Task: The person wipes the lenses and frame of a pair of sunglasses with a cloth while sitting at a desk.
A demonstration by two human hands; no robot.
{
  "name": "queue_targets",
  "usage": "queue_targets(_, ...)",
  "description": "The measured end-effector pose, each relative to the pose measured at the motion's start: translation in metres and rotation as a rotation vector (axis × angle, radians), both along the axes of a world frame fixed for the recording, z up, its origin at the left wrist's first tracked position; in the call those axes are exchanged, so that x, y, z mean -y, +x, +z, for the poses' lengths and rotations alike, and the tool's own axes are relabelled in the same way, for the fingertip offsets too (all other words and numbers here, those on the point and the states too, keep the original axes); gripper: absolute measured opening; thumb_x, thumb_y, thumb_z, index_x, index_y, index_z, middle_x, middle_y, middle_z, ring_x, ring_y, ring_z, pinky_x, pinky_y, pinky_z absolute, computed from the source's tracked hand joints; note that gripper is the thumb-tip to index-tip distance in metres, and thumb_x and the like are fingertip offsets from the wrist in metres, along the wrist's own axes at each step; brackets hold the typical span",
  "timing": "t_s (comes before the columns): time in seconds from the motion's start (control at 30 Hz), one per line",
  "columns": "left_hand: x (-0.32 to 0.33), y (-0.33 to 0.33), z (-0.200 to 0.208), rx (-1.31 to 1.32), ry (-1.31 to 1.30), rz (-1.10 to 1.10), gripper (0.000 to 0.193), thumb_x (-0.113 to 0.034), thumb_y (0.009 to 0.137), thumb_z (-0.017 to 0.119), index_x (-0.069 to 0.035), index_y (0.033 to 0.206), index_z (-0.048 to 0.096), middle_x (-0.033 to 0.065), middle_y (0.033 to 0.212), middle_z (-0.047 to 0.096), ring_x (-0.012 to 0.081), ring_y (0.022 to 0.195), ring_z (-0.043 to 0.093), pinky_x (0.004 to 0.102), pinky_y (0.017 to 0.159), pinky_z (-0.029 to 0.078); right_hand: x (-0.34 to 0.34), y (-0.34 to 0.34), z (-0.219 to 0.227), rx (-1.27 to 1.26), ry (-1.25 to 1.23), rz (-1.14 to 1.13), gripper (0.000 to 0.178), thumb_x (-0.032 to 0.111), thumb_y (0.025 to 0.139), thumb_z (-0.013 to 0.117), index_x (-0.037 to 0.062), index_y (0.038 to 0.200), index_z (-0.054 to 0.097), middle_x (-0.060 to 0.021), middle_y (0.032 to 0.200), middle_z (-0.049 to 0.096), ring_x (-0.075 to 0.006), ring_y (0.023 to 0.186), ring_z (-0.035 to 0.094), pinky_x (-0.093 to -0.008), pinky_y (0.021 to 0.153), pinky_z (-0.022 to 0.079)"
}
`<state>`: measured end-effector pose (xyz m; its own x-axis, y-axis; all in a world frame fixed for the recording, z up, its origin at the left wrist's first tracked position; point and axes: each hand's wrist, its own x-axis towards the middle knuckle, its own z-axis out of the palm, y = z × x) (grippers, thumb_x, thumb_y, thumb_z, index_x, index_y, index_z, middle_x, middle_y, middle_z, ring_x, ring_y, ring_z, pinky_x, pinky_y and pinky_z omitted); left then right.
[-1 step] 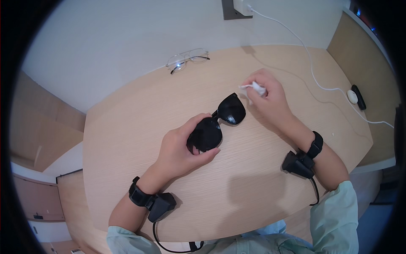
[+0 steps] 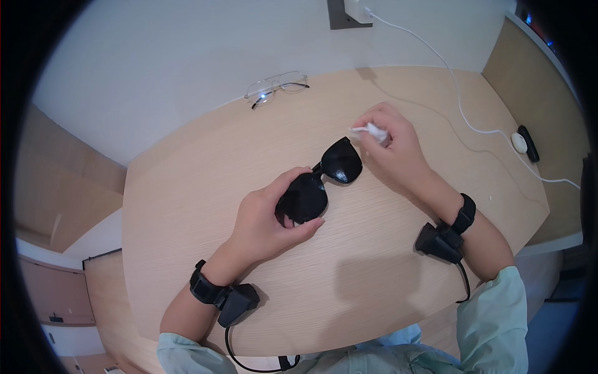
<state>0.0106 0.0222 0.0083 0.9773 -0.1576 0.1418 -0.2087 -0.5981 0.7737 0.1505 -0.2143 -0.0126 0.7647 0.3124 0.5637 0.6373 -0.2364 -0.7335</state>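
Observation:
Black sunglasses (image 2: 342, 163) lie across the middle of the head view, their lenses dark and shiny. My left hand (image 2: 265, 215) is closed round the left lens, with the thumb along the near side and fingers along the far side. The right lens sticks out free of that hand. Just right of it, my right hand (image 2: 398, 140) pinches a crumpled white tissue (image 2: 377, 133), apart from the sunglasses. Part of the tissue is hidden by the fingers.
Wire-framed eyeglasses (image 2: 278, 87) rest at the far edge of the wooden table (image 2: 205, 187), by the wall. A white cable (image 2: 458, 87) runs from a plug (image 2: 358, 11) past a round white object (image 2: 519, 143) and a black object (image 2: 529, 143). Black wrist devices (image 2: 238, 303) trail cords.
My right hand has shifted very slightly, and the tissue in its fingers sits a little differently. My left hand and the sunglasses stay in place.

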Motion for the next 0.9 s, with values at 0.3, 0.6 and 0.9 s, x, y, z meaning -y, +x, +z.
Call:
queue_targets(0.3, 0.002, -0.002, 0.005, -0.06, -0.022, 0.001, 0.071, -0.016, 0.077, 0.09, -0.007, 0.141, 0.061, -0.0028, 0.089, 0.067, 0.002, 0.063, 0.051, 0.0193, 0.059, 0.044, 0.005, 0.001, -0.001, 0.07, -0.176, 0.131, 0.011, 0.007, 0.077, 0.068, 0.0033, 0.088, 0.066, -0.0122, 0.091, 0.064, -0.0305, 0.083, 0.064, -0.0382, 0.072, 0.051)
queue_targets(0.6, -0.001, 0.0, -0.004, 0.041, -0.058, -0.003, 0.072, -0.024, 0.078, 0.091, -0.006, 0.139, 0.059, 0.0046, 0.091, 0.073, 0.0086, 0.06, 0.059, 0.0238, 0.059, 0.051, 0.006, -0.009, 0.0, 0.155, -0.31, 0.208, 0.011, 0.009, 0.067, 0.069, 0.0046, 0.07, 0.059, -0.0126, 0.071, 0.06, -0.0371, 0.067, 0.06, -0.0436, 0.06, 0.048)
queue_targets(0.9, -0.001, 0.002, -0.006, 0.064, -0.078, 0.016, 0.08, -0.026, 0.073, 0.097, -0.007, 0.14, 0.057, 0.0049, 0.095, 0.073, 0.0093, 0.062, 0.06, 0.0238, 0.061, 0.052, -0.02, -0.045, 0.015, 0.343, -0.053, 0.344, 0.023, -0.008, 0.071, 0.071, 0.0046, 0.091, 0.069, -0.0093, 0.095, 0.07, -0.0264, 0.082, 0.066, -0.0373, 0.071, 0.054)
